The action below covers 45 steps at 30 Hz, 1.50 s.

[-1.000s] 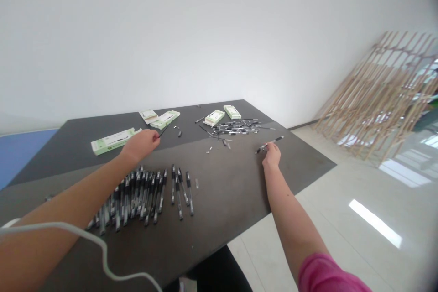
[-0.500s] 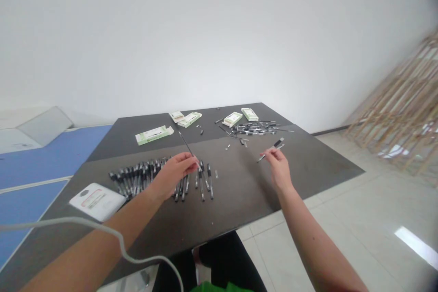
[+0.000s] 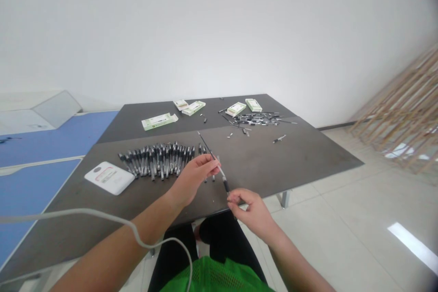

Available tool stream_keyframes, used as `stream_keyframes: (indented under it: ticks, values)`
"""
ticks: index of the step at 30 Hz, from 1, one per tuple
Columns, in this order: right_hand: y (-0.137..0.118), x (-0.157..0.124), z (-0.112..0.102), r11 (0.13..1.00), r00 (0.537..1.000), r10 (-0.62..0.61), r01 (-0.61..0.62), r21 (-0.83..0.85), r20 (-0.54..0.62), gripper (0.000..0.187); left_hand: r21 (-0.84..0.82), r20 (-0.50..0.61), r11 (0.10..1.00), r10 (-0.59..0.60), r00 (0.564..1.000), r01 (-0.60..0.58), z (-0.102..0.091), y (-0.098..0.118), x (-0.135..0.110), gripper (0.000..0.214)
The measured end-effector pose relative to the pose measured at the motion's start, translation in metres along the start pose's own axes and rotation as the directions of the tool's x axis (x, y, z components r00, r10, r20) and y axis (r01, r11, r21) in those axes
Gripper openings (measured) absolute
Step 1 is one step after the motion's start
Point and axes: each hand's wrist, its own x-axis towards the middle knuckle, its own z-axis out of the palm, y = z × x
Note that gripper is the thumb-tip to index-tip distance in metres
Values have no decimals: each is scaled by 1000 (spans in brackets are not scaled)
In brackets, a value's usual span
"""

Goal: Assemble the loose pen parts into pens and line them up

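The right hand [image 3: 251, 212] has brought a pen barrel [image 3: 226, 186] near the left hand [image 3: 196, 175].

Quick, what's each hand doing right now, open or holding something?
Left hand: closed, pinching a thin dark stick-shaped pen refill.
Right hand: closed, holding a slim pen barrel, black at its visible end.

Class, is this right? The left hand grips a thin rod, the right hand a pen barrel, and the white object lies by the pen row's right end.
No: the white object lies by the left end of the pen row, as the head view shows. The left hand grips a thin rod, the right hand a pen barrel.
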Motion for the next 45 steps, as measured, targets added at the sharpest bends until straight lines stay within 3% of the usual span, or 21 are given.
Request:
stream_keyframes:
  ticks: [9,18,32,45]
  values:
    - [1,-5,-4,995,996,-33,25,-100,-78,8,356,59,931,68,996,-85,0,-4,-3,15]
    - [0,-10,-6,985,996,-71,60,-162,-57,10,182,-10,981,75,997,-72,2,0,0,16]
    - [3,-12,-5,975,997,-36,20,-223,-69,11,275,11,958,86,996,-85,3,-7,3,15]
    - [16,-19,0,982,984,-15,-19,-188,-178,7,415,49,906,60,997,-75,7,-13,8,17]
